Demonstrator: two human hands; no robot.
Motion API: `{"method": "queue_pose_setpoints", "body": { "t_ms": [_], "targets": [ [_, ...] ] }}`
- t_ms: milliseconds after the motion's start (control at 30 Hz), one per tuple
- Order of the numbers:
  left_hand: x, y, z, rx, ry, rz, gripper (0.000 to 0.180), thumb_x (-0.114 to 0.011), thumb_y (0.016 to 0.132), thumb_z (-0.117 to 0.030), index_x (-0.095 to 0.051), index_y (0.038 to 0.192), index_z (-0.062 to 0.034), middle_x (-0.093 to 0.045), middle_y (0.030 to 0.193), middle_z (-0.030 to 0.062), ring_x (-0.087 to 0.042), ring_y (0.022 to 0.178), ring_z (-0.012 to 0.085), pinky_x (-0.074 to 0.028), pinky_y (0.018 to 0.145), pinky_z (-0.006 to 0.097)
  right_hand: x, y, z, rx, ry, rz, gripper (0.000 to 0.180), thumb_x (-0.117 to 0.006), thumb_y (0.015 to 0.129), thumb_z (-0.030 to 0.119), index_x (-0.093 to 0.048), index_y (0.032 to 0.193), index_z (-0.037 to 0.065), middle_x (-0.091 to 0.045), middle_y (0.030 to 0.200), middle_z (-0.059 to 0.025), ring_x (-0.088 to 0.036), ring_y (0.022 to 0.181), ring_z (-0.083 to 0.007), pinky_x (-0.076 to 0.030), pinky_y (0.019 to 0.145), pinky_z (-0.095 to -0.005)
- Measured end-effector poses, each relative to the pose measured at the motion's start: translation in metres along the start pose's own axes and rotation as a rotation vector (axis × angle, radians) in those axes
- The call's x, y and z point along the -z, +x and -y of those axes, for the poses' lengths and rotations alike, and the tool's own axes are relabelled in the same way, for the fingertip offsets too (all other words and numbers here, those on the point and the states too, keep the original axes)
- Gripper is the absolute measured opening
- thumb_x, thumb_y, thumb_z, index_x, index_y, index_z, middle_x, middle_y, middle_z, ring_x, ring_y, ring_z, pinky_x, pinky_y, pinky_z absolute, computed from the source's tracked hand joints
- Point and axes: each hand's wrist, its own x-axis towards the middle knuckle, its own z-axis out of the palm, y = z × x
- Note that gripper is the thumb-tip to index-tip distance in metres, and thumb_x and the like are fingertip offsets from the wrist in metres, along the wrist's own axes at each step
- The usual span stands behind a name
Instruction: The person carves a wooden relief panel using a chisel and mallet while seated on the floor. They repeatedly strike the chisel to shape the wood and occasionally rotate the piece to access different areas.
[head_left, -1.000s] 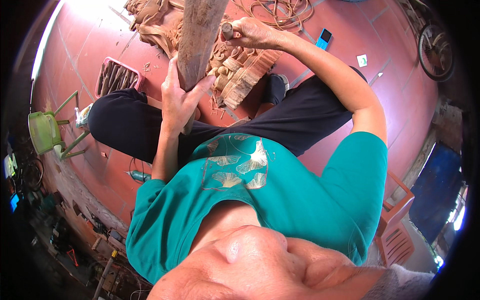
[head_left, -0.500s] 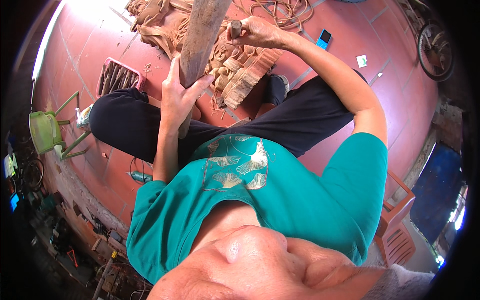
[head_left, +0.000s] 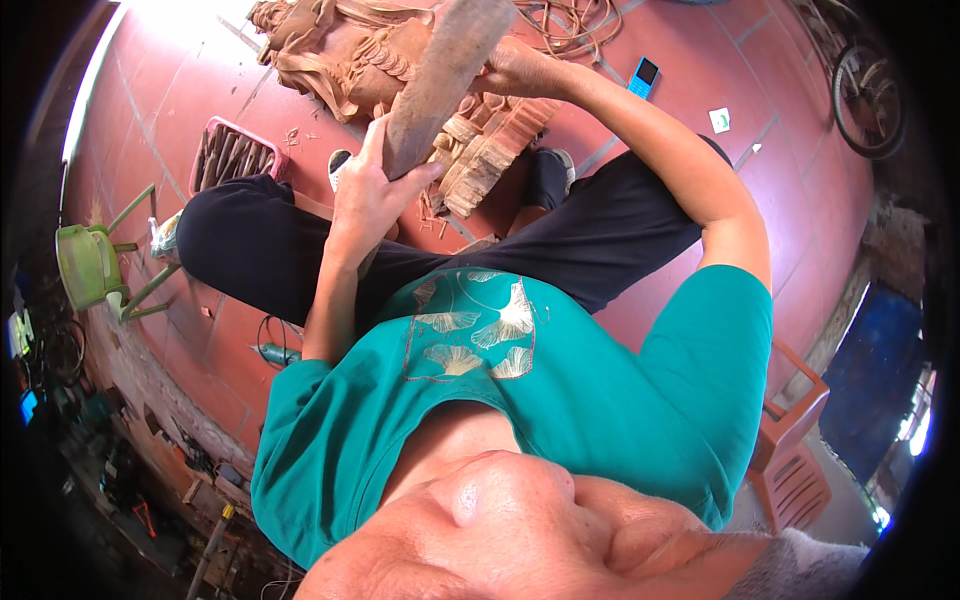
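My left hand (head_left: 368,195) is wrapped round the lower part of a flat wooden mallet (head_left: 445,85), its thumb along the near side. The mallet rises slanting over a carved wood relief (head_left: 500,150) on the floor between my legs. My right hand (head_left: 520,70) is closed on the far side, over the upper edge of the carving. The mallet hides its fingertips and the chisel they grip; only the round butt end of that chisel showed a moment ago. Figures and folds are cut deep into the brown carving (head_left: 320,50).
Left of the carving stands a pink basket (head_left: 283,160) of chisels. Beyond it are a green stool (head_left: 88,265) and a corded power tool (head_left: 280,354). To the right lie a blue phone (head_left: 644,78), a white card (head_left: 720,120) and a coiled cord (head_left: 575,30). A chair (head_left: 795,440) stands behind.
The mallet has swung to the right and now covers the chisel's butt end and my right fingers. My left hand has shifted slightly right with it; my right hand stays nearly in place.
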Motion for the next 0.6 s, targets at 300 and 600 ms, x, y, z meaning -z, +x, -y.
{"method": "queue_pose_setpoints", "body": {
  "t_ms": [300, 600],
  "targets": [
    [-0.001, 0.004, -0.011, -0.033, -0.085, -0.073, 0.065, -0.082, 0.086, -0.023, -0.049, 0.135, 0.0039, -0.073, 0.101, 0.0206, -0.072, 0.092, 0.0269, -0.055, 0.085, 0.036, 0.01, 0.004, 0.015, -0.193, -0.085, 0.146, 0.019, -0.074, 0.088, 0.019, -0.071, 0.102, 0.007, -0.064, 0.077, -0.0084, -0.065, 0.073, -0.0242, -0.051, 0.069, -0.0372],
    [0.006, 0.0, 0.013, 0.099, -0.301, -0.078, 0.058, -0.081, 0.085, -0.018, -0.055, 0.132, 0.0023, -0.072, 0.103, 0.0111, -0.067, 0.092, 0.0176, -0.053, 0.085, 0.033, 0.018, 0.009, 0.03, -0.462, 0.147, 0.15, 0.005, -0.07, 0.094, 0.005, -0.069, 0.098, 0.002, -0.07, 0.096, -0.0023, -0.067, 0.092, -0.0124, -0.055, 0.085, -0.0293]
  ]
}}
